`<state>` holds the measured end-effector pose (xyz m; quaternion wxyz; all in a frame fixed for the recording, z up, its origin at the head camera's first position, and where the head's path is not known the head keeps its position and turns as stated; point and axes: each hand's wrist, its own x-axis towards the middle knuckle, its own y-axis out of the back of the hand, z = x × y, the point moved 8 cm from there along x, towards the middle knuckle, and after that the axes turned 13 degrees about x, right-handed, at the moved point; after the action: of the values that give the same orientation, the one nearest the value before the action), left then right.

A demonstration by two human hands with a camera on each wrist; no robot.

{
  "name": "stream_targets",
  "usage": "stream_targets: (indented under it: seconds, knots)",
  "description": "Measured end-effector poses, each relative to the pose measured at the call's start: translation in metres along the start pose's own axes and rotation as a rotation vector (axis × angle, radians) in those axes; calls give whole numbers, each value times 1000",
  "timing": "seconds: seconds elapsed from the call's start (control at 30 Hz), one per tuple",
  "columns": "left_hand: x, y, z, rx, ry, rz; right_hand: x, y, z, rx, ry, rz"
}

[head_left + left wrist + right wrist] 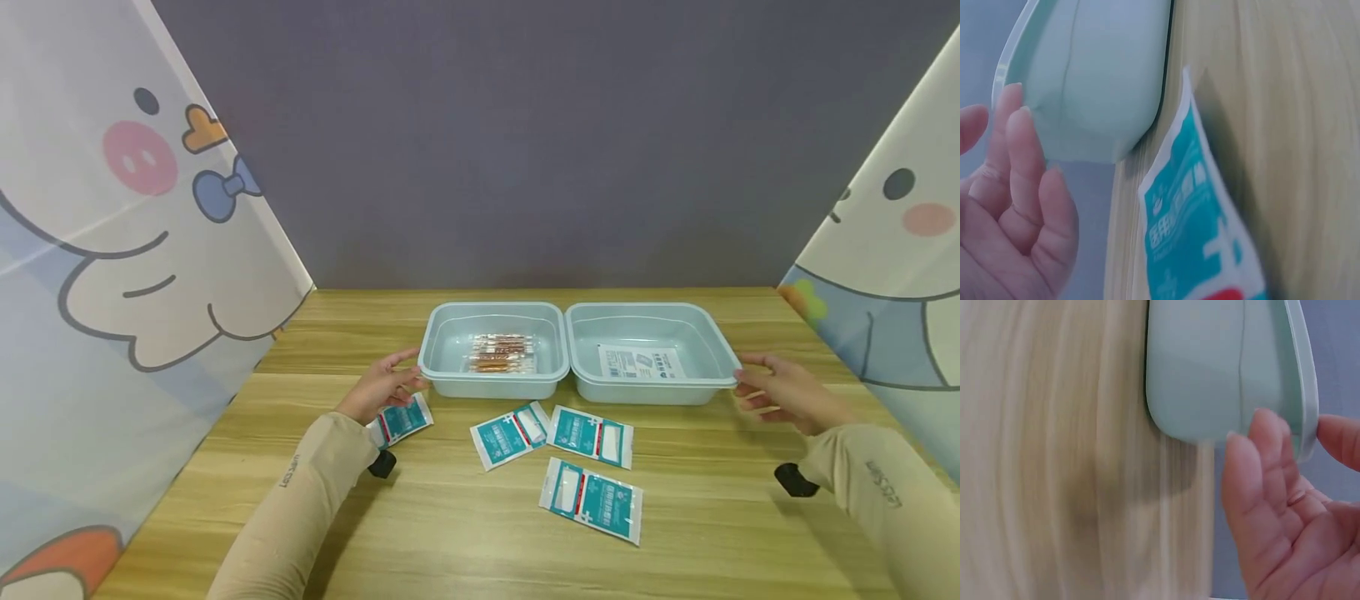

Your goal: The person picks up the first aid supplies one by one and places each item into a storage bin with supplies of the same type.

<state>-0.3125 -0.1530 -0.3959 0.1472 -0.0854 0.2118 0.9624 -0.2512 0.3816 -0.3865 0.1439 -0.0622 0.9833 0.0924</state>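
Two pale green trays stand side by side on the wooden table. In the left tray (495, 386) lie packs of swabs (502, 353); in the right tray (651, 392) lies a white printed packet (641, 362). My left hand (382, 388) is at the left tray's outer side, fingers relaxed, fingertips touching or close to the rim (999, 78). My right hand (791, 393) touches the right tray's outer corner, the thumb on the rim side and fingers loosely extended beneath it (1297, 512). A teal packet (401, 419) lies partly behind my left hand.
Three more teal and white packets lie in front of the trays: one on the left (510, 435), one on the right (591, 437) and one nearer (592, 502). A grey wall (540, 150) rises behind the table, with cartoon-printed panels (135, 275) at both sides.
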Motion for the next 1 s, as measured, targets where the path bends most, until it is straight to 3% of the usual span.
stream_targets:
  seconds: [0.1,0.27,0.37,0.5,0.67,0.77,0.9,1.0]
  knots:
    - [-1,5,-1,73,0,12,1,-2,5,177,22,-25]
    - [-3,15,1,203,-6,38,0,-5,10,543,71,-138]
    - [-5,23,3,277,-15,57,0,-6,12,677,86,-177]
    - [-9,32,7,366,-46,56,0,-8,12,781,102,-212]
    - [-14,34,6,449,-80,9,-2,-14,10,939,137,-284]
    - [-18,35,1,547,-54,2,-3,-18,9,1003,152,-334]
    - [-23,36,-6,721,0,-21,-2,-20,8,1011,162,-354]
    - [-25,34,-9,798,24,-56,-1,-21,7,1011,170,-362]
